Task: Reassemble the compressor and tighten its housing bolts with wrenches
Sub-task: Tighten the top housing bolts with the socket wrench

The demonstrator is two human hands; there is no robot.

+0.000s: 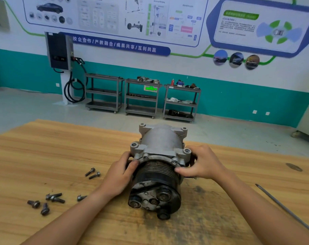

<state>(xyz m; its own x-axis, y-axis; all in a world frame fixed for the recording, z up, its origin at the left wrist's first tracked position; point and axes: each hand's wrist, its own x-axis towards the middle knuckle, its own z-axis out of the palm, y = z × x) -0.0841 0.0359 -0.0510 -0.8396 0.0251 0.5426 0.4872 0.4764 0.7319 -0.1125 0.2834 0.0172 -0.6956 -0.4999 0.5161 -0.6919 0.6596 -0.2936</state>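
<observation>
The compressor (160, 144) lies on its side on the wooden table (44, 156), grey housing pointing away, black ribbed pulley (154, 184) and clutch face toward me. My left hand (121, 175) grips its left side where the housing flange meets the pulley. My right hand (202, 162) grips the right side at the same joint, thumb on the pulley's rim. Loose bolts lie on the table to the left: two (92, 173) beside my left wrist and several more (45, 202) nearer the front.
A long thin metal rod (288, 212) lies on the table at the right, running toward the front edge. Beyond the table stand three grey shelf carts (142, 98) and a wall charger with a cable (60, 52).
</observation>
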